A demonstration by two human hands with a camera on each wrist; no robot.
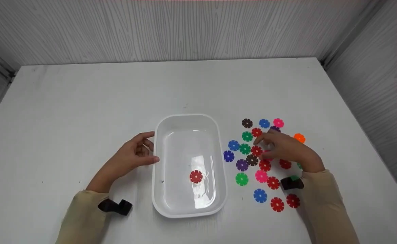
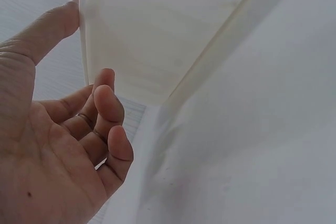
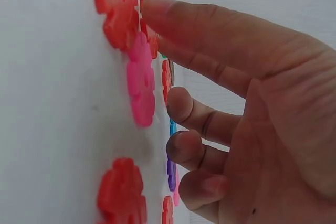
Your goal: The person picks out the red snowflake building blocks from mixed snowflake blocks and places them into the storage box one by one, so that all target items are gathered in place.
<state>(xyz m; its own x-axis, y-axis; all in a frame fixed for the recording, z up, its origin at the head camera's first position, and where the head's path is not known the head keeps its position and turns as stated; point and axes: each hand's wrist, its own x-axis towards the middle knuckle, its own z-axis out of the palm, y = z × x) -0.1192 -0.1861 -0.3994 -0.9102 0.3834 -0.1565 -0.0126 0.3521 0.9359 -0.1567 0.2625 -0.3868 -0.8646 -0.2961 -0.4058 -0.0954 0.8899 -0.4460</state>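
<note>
In the head view, a white plastic tray (image 1: 178,152) stands before me with a red snowflake disc (image 1: 196,176) inside. My left hand (image 1: 127,157) is at its left side, thumb tip on the rim and index fingertip farther along the edge. The left wrist view shows the other fingers loosely bent beside the tray wall (image 2: 147,30). To the right, my right hand (image 1: 283,147) hovers low over loose snowflake discs, thumb and index apart. Its thumb tip overlaps the red discs near a pink disc (image 3: 140,82) in the right wrist view; nothing shows between the fingers.
Several colored discs lie flat right of the tray, among them a green disc (image 1: 241,179), a blue disc (image 1: 260,196) and an orange disc (image 1: 299,138). Dark straps with small camera mounts sit on both sleeves. A grey wood-grain panel (image 1: 171,30) rises behind the white table (image 1: 100,91).
</note>
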